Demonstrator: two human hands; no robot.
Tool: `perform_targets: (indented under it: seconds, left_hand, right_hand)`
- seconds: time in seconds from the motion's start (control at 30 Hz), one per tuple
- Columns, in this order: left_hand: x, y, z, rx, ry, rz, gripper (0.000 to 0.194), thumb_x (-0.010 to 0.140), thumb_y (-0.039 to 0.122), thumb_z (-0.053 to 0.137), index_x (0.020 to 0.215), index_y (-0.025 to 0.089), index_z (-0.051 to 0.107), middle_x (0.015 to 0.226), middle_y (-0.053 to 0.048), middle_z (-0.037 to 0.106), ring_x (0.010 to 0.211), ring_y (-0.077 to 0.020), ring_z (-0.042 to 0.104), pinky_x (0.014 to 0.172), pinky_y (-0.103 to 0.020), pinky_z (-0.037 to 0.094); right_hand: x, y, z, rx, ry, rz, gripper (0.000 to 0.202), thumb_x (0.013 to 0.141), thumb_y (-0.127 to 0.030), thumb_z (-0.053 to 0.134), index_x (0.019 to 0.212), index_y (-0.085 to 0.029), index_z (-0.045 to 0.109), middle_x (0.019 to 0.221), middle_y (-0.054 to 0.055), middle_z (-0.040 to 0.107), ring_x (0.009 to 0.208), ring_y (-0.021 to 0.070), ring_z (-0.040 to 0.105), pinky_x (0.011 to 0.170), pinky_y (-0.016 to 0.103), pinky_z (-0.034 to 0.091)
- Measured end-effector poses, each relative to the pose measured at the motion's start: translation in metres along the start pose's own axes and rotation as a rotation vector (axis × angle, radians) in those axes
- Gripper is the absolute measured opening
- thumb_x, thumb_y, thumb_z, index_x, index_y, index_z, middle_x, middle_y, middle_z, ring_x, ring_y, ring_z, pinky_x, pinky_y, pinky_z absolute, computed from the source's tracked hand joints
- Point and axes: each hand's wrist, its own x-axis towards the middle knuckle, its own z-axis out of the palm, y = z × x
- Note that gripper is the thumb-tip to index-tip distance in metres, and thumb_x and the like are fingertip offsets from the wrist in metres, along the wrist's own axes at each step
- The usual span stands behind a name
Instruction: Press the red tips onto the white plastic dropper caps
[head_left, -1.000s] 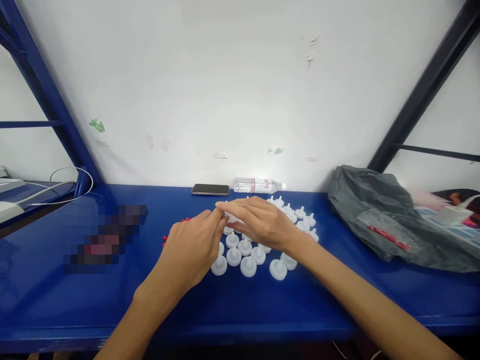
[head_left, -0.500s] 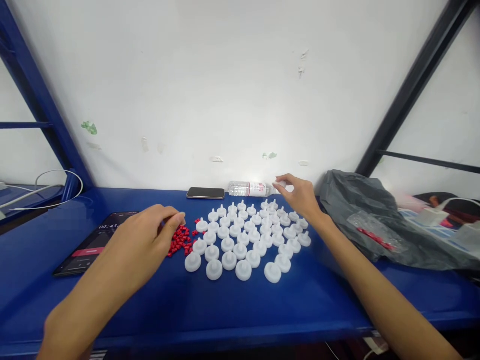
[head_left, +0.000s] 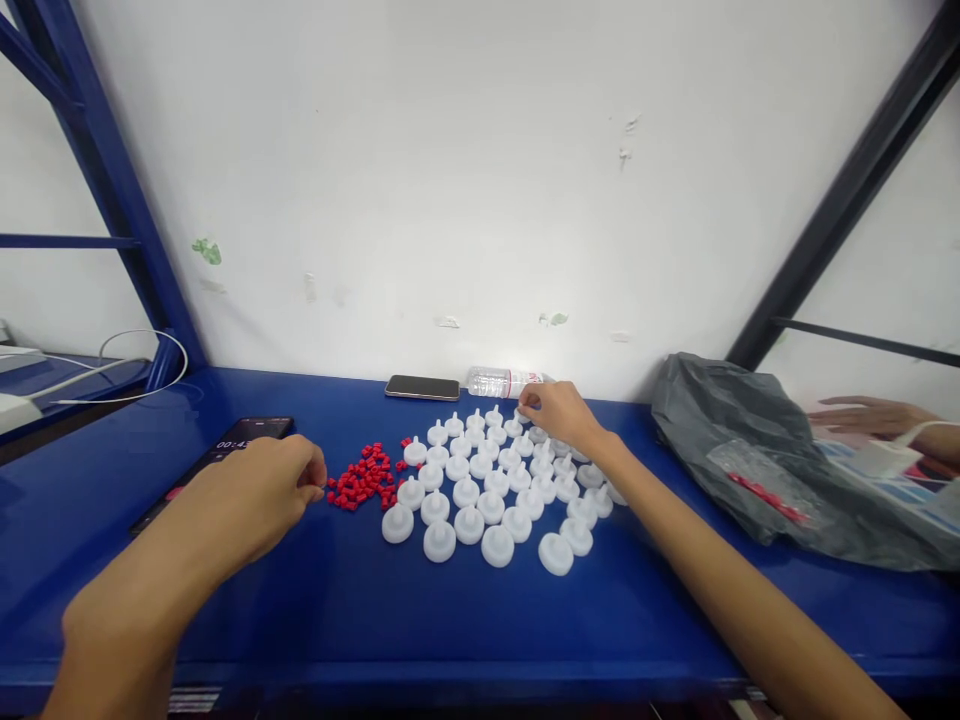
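Observation:
Many small red plastic pieces point(head_left: 365, 477) lie in a loose pile on the blue table. My left hand point(head_left: 274, 490) hovers just left of them with thumb and forefinger pinched; whatever is between the fingertips is too small to make out. To the right, several rows of white round caps with thin stems point(head_left: 466, 490) stand stem-up. At the back of this group, my right hand point(head_left: 559, 412) pinches a white cap point(head_left: 523, 411) by its stem. The hand and forearm hide some caps behind them.
A phone with a running timer point(head_left: 251, 430) lies partly under my left hand. Another phone point(head_left: 422, 387) and a plastic bottle point(head_left: 489, 381) lie by the wall. At right are a grey plastic bag point(head_left: 701, 420), a clear bag with red pieces point(head_left: 765, 490) and another person's hand point(head_left: 874, 414).
My right hand has lowered the white cap from beside the bottle to the back of the group. My left hand has drawn left, away from the red pieces. Another person's hand has appeared at right.

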Motion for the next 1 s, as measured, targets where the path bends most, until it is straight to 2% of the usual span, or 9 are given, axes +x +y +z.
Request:
perform_targets:
  seconds: [0.07, 0.17, 0.23, 0.37, 0.57, 0.67, 0.77, 0.9, 1.0]
  left_hand:
    - [0.000, -0.001, 0.003, -0.003, -0.029, 0.007, 0.020, 0.086, 0.030, 0.056, 0.079, 0.029, 0.074, 0.085, -0.009, 0.080, 0.078, -0.0317, 0.074, 0.066, -0.040, 0.044]
    - [0.000, 0.004, 0.001, -0.028, -0.055, 0.019, 0.021, 0.087, 0.029, 0.052, 0.081, 0.029, 0.072, 0.082, -0.007, 0.079, 0.073, -0.0291, 0.072, 0.064, -0.037, 0.042]
    - [0.000, 0.010, -0.003, -0.031, -0.083, 0.020, 0.021, 0.086, 0.025, 0.050, 0.085, 0.029, 0.072, 0.085, -0.007, 0.079, 0.074, -0.0292, 0.072, 0.064, -0.037, 0.041]
    - [0.003, 0.016, -0.009, -0.030, -0.146, 0.032, 0.024, 0.086, 0.021, 0.048, 0.093, 0.026, 0.071, 0.093, -0.009, 0.079, 0.081, -0.0296, 0.072, 0.067, -0.036, 0.043]
    - [0.008, 0.011, -0.006, -0.056, -0.162, 0.078, 0.032, 0.086, 0.022, 0.044, 0.102, 0.026, 0.072, 0.091, -0.007, 0.080, 0.080, -0.0272, 0.073, 0.067, -0.034, 0.045]
    - [0.009, 0.004, -0.004, -0.060, -0.125, 0.094, 0.040, 0.090, 0.026, 0.037, 0.111, 0.024, 0.071, 0.090, -0.009, 0.079, 0.080, -0.0286, 0.073, 0.071, -0.036, 0.046]
    - [0.011, 0.001, -0.006, -0.061, -0.035, 0.122, 0.043, 0.094, 0.033, 0.033, 0.113, 0.026, 0.070, 0.096, -0.010, 0.079, 0.085, -0.0309, 0.073, 0.077, -0.040, 0.048]
    - [0.015, 0.007, -0.012, -0.138, 0.088, 0.150, 0.040, 0.097, 0.038, 0.036, 0.118, 0.030, 0.069, 0.108, -0.008, 0.080, 0.103, -0.0329, 0.074, 0.087, -0.042, 0.050]
    - [0.018, 0.016, -0.016, -0.147, 0.162, 0.126, 0.042, 0.099, 0.041, 0.035, 0.128, 0.029, 0.063, 0.117, -0.009, 0.078, 0.108, -0.0349, 0.072, 0.090, -0.045, 0.050]
  right_hand:
    - [-0.001, 0.003, 0.000, 0.015, -0.016, 0.011, 0.031, 0.103, -0.039, 0.066, 0.125, -0.018, 0.067, 0.125, 0.009, 0.070, 0.105, 0.0220, 0.070, 0.092, 0.044, 0.061]
    - [-0.005, 0.003, -0.003, 0.056, -0.005, 0.011, 0.017, 0.101, -0.035, 0.068, 0.107, -0.020, 0.072, 0.105, 0.005, 0.079, 0.094, 0.0212, 0.075, 0.094, 0.042, 0.058]
    - [-0.008, 0.003, -0.007, 0.090, 0.022, -0.003, 0.012, 0.100, -0.033, 0.067, 0.104, -0.023, 0.073, 0.098, 0.003, 0.082, 0.091, 0.0217, 0.077, 0.094, 0.039, 0.057]
    - [-0.014, 0.008, -0.016, 0.128, 0.121, -0.019, 0.022, 0.105, -0.035, 0.056, 0.118, -0.024, 0.070, 0.108, 0.003, 0.083, 0.101, 0.0231, 0.078, 0.094, 0.036, 0.055]
    - [-0.020, 0.033, -0.016, 0.082, 0.217, 0.001, 0.025, 0.104, -0.032, 0.053, 0.111, -0.021, 0.073, 0.102, 0.008, 0.083, 0.098, 0.0271, 0.078, 0.092, 0.038, 0.053]
    - [-0.022, 0.045, -0.013, 0.041, 0.248, 0.017, 0.025, 0.101, -0.028, 0.054, 0.113, -0.020, 0.074, 0.100, 0.009, 0.083, 0.098, 0.0297, 0.077, 0.093, 0.041, 0.051]
    - [-0.024, 0.055, -0.014, 0.012, 0.290, 0.056, 0.028, 0.098, -0.020, 0.052, 0.116, -0.020, 0.073, 0.101, 0.008, 0.083, 0.096, 0.0292, 0.077, 0.090, 0.039, 0.050]
    - [-0.028, 0.067, -0.020, -0.009, 0.332, 0.121, 0.029, 0.097, -0.016, 0.049, 0.110, -0.020, 0.075, 0.099, 0.007, 0.082, 0.091, 0.0263, 0.076, 0.088, 0.035, 0.049]
    - [-0.032, 0.077, -0.023, -0.013, 0.349, 0.183, 0.028, 0.098, -0.018, 0.049, 0.111, -0.020, 0.074, 0.097, 0.007, 0.082, 0.090, 0.0255, 0.076, 0.086, 0.034, 0.049]
